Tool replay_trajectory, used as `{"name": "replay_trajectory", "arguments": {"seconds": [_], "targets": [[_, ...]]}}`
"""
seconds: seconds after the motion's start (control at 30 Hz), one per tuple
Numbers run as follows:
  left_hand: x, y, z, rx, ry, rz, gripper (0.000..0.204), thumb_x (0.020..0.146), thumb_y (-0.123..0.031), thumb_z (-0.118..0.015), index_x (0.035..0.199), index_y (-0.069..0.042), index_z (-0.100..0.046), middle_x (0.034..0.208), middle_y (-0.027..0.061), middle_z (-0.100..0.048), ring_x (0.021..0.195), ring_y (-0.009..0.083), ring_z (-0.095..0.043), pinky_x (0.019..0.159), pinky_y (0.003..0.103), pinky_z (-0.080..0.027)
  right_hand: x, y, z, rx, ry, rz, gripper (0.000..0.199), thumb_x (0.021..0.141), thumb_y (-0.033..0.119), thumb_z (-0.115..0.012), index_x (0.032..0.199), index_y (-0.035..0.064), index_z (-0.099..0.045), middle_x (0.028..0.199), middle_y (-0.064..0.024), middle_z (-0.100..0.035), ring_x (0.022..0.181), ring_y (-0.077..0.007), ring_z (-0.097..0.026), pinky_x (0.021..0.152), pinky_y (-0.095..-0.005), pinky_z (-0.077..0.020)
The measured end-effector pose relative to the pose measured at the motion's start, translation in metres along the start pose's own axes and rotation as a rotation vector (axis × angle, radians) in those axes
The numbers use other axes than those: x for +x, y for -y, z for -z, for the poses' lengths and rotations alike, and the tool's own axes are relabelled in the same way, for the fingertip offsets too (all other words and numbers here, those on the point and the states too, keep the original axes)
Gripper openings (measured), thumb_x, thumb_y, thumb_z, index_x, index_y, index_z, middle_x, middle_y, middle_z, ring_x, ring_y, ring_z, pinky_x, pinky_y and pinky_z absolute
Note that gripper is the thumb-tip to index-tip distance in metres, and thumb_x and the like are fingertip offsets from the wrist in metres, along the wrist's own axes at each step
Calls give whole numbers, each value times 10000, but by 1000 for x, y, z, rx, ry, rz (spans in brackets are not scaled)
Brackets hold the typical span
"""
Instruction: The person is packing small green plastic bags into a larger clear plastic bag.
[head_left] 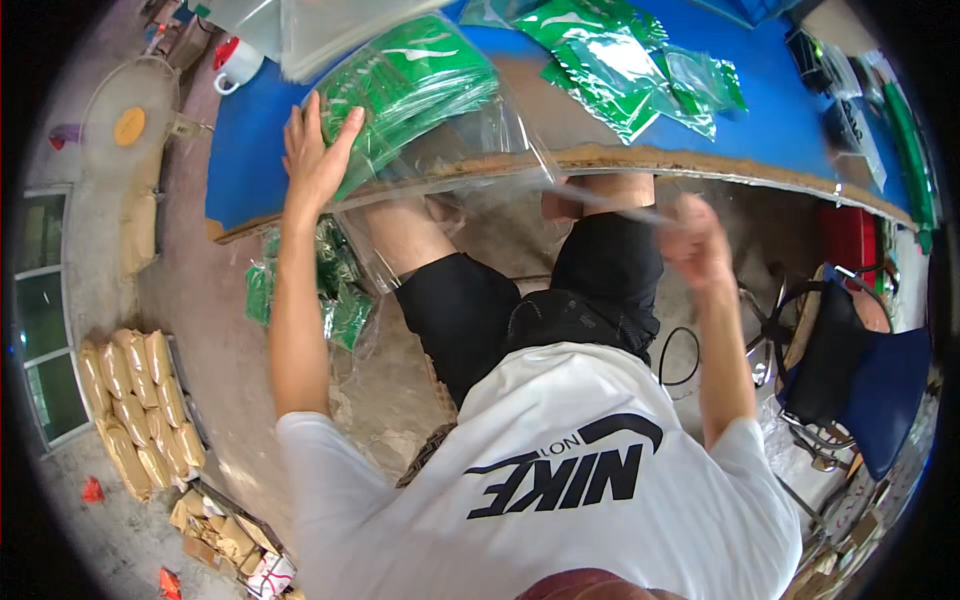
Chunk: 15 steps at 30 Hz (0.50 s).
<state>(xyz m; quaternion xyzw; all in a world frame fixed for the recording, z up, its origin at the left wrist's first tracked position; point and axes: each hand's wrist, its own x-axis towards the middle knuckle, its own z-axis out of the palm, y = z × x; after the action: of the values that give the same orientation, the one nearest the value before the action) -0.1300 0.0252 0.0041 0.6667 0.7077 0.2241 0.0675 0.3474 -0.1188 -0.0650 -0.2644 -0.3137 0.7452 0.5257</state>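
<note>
A large clear plastic bag [515, 130] lies at the table's near left edge, part of it hanging over the rim. Inside it is a stack of green packets [410, 85]. My left hand [318, 155] rests on the bag's left side with its fingers spread. Off the table edge to the right, my right hand [695, 240] is curled closed and smeared by motion. A thin, pale, see-through strip [610, 205] runs from near the bag to this hand. Whether the strip is joined to the bag cannot be made out.
Loose green packets [610, 70] lie on the blue tabletop [770, 110]. More green packets in clear plastic [330, 285] sit below the table. A white mug [238, 68] stands at the far left. A dark blue chair [865, 370] is on the right; stacked tan bags [140, 410] are at left.
</note>
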Motion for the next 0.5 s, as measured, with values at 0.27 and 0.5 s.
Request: {"name": "replay_trajectory", "arguments": {"seconds": [0.27, 0.5], "targets": [[25, -69, -19, 280, 149, -793, 554, 1037, -371, -408, 1545, -161, -337, 1606, 113, -304, 1490, 341, -237, 1228, 466, -146, -268, -48, 291, 273, -1363, -76, 234, 963, 255, -586, 749, 175, -533, 587, 41, -472, 491, -100, -449, 448, -254, -371], [21, -78, -21, 296, 230, -831, 581, 1033, -359, -406, 1577, -208, -269, 1657, 56, -177, 1516, 329, -163, 1235, 501, -68, -78, -18, 24, -904, -952, 200, 169, 997, 180, -606, 998, 18, -655, 765, 39, -555, 684, -39, -487, 590, -219, -395]]}}
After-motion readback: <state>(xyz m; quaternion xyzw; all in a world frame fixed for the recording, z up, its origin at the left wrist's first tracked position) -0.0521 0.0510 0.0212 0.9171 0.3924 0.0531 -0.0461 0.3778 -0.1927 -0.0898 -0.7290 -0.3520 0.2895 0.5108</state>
